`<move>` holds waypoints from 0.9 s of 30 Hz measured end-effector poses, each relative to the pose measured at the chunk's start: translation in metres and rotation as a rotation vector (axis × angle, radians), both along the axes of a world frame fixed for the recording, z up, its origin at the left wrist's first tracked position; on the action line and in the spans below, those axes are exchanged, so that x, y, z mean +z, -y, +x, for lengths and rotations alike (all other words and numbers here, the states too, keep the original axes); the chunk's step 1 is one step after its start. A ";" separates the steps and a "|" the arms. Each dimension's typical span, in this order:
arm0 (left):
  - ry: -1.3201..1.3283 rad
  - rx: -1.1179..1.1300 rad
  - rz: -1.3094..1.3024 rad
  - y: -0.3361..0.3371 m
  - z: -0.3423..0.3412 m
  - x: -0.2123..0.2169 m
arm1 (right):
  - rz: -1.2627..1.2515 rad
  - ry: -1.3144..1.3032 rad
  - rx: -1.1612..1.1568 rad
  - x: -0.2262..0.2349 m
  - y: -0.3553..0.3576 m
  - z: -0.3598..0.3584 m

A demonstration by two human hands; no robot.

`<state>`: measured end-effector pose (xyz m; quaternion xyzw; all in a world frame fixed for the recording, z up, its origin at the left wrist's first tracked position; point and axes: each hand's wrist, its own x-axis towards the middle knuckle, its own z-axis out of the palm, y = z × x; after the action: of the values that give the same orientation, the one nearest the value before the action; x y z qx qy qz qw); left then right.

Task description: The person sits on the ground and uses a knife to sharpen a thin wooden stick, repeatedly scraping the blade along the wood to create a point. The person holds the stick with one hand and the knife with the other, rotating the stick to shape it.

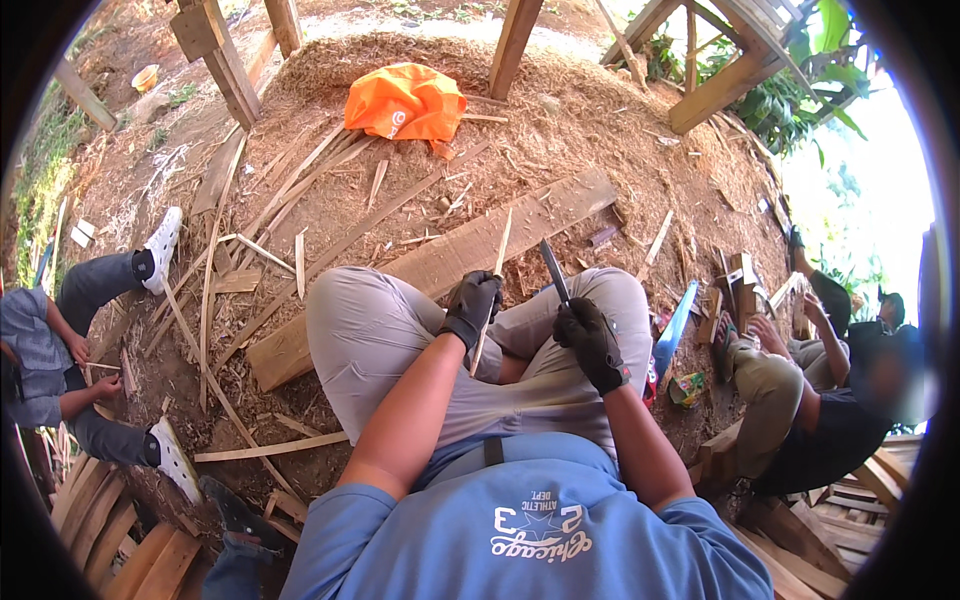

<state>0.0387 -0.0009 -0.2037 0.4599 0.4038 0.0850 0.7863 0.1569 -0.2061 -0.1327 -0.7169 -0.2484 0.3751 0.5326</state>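
Observation:
My left hand (pixel 474 303), in a dark glove, is closed around a thin pale strip of wood (pixel 503 240). The strip stands nearly upright in the picture, its lower end showing below the fist. In my right hand (pixel 590 338), gloved too, is a knife (pixel 553 270) with a dark blade that points away from me and slightly left. Blade and strip are apart. Both hands are above my lap, between my bent knees. Beyond them a thick wooden plank (pixel 430 262) lies slantwise on the ground, with shavings on it.
An orange plastic bag (pixel 405 103) lies ahead on ground strewn with shavings. Long wood strips (pixel 207 300) lie to the left. One person (pixel 40 345) sits at far left, others (pixel 810 390) at right. A blue pointed object (pixel 675 325) is beside my right knee. Wooden posts (pixel 515 45) stand beyond.

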 end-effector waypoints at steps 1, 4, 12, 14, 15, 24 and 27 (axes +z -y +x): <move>-0.001 -0.009 0.006 -0.001 0.000 -0.002 | 0.010 -0.007 -0.002 -0.002 -0.001 0.000; -0.003 -0.010 0.004 -0.002 0.002 -0.006 | 0.037 0.012 -0.036 -0.009 0.001 -0.005; -0.008 0.034 -0.021 -0.002 0.002 -0.004 | -0.026 0.139 -0.068 0.010 -0.008 -0.014; -0.016 0.028 0.015 -0.002 0.002 -0.004 | -0.055 0.180 -0.074 0.014 -0.009 -0.015; -0.021 0.026 0.033 -0.002 0.002 -0.004 | -0.073 0.249 -0.058 0.013 -0.008 -0.015; 0.011 0.044 -0.058 0.000 0.004 -0.010 | -0.136 0.343 -0.032 -0.007 -0.004 -0.005; 0.002 0.000 -0.069 0.001 0.002 -0.015 | -0.219 0.492 -0.038 0.012 -0.012 -0.006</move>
<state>0.0409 -0.0014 -0.2187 0.4324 0.4058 0.0716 0.8020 0.1504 -0.1938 -0.1204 -0.8444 -0.3148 0.2040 0.3826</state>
